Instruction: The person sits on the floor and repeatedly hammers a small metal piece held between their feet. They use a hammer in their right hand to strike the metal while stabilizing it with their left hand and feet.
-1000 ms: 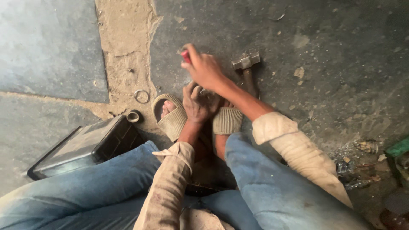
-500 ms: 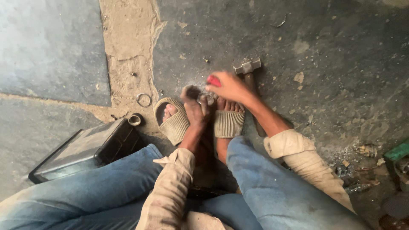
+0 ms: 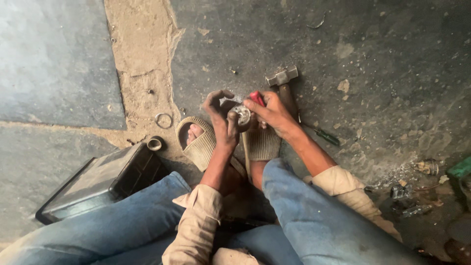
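I squat on a concrete floor with both hands between my feet. My left hand (image 3: 223,120) curls around a small round metal part (image 3: 241,114) that tops a thin rod running down between my sandals. My right hand (image 3: 272,114) grips a red-handled tool (image 3: 256,97) pressed against that part. A steel hammer (image 3: 283,84) lies on the floor just beyond my right hand, its handle partly hidden under it.
A green-handled screwdriver (image 3: 324,134) lies right of my right wrist. A metal ring (image 3: 164,120) and a short metal sleeve (image 3: 155,143) sit left of my feet. A dark flat box (image 3: 98,184) lies by my left knee. Scrap bits (image 3: 409,196) litter the floor at the right.
My right hand came back from near the hammer with the red-handled tool and now meets the left hand at the metal part. The view shifted slightly.
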Tool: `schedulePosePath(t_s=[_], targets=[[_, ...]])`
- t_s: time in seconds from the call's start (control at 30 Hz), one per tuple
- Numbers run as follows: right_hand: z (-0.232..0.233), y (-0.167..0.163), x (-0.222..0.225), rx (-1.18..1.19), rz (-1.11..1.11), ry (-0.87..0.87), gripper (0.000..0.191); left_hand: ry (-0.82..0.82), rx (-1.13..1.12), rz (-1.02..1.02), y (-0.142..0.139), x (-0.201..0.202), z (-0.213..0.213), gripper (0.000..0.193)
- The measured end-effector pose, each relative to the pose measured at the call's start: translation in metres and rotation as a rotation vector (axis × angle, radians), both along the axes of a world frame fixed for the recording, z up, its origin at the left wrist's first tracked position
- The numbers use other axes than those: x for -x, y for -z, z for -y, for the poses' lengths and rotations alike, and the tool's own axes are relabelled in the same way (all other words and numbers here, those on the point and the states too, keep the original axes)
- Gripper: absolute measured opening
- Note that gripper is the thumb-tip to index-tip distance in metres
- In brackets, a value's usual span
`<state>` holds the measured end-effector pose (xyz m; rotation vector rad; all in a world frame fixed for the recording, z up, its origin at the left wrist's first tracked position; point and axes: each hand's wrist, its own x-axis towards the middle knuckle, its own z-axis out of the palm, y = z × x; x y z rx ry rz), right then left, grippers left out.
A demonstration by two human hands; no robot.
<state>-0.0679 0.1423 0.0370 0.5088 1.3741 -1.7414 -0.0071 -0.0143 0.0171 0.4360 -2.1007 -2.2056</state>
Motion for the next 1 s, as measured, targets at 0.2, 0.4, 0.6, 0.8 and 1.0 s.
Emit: schedulePosePath(t_s=[0.2, 0.4, 0.6, 0.8, 1.0], targets=[[0.009, 0.006, -0.013, -0.037, -0.018, 0.033, 0.024, -0.026, 0.023, 0.039, 0.005, -0.006, 0.003, 0.081], [0.008, 0.006, -0.02, -0.064, -0.074, 0.074, 0.022, 0.003, -0.006, 0.029, 0.003, -0.004, 0.002, 0.084], [0.009, 0.012, -0.031, -0.219, -0.235, 0.138, 0.02, -0.27, -0.28, 0.339, 0.015, -0.002, -0.02, 0.069], [0.007, 0.01, -0.045, -0.243, -0.552, 0.119, 0.024, -0.415, -0.46, 0.387, 0.024, -0.019, -0.044, 0.063], [0.004, -0.001, -0.038, -0.14, -0.14, 0.101, 0.022, -0.26, -0.426, 0.246, 0.02, -0.019, -0.026, 0.058]])
